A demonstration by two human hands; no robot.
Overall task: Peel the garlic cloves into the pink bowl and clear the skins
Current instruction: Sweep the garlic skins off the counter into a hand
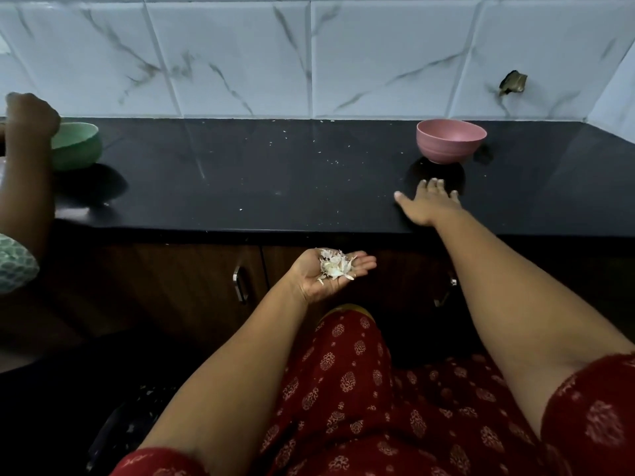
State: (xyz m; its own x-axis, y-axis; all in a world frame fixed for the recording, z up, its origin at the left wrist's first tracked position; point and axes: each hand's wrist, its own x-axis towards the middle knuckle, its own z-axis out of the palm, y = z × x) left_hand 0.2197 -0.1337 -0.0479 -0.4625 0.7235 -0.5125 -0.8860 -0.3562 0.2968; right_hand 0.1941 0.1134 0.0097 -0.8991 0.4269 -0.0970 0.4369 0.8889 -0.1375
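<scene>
Head view: left hand (331, 274) cups papery skins (335, 266) (feather-light, easily blown), palm open; right hand (427, 204) sweeps flat-fingered along counter (240, 173) near pink bowl (450, 140).

head view, looking down over counter (309, 187)

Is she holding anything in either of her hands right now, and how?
The left hand carries a small heap of garlic skins lying loose in its upturned, open palm, below the counter's edge. The right hand holds nothing; it lies flat on the black counter.
</scene>
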